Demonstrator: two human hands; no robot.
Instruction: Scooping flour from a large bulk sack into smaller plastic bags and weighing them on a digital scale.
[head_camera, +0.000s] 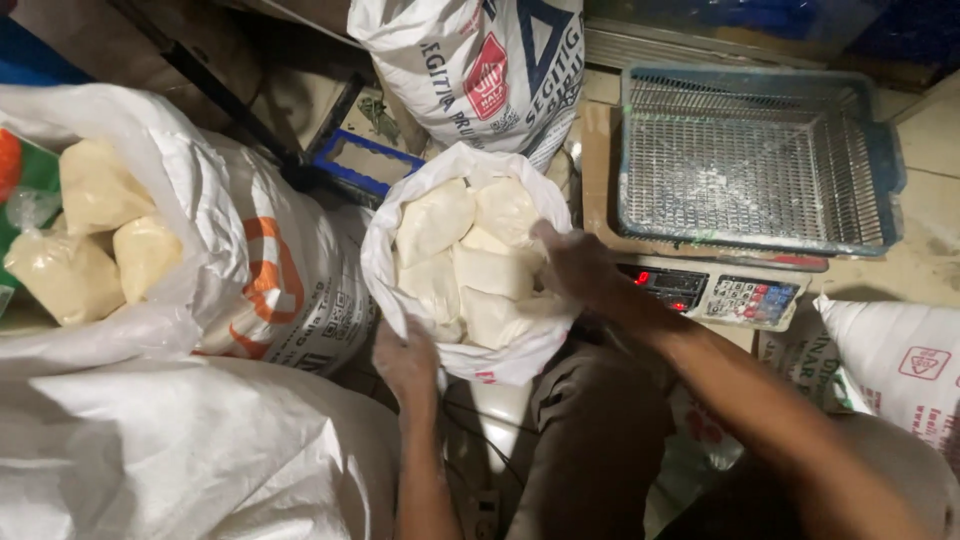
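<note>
A person's left hand pinches the near rim of an open white sack packed with pale, flour-filled plastic bags, while the flour-dusted right hand rests on those bags at the far rim, its fingers blurred so its grip cannot be judged. Just right of the sack stands a scale carrying a blue wire tray. Other sacks are cut off at the edges.

A single head-worn view looks steeply down, close above an open sack.
</note>
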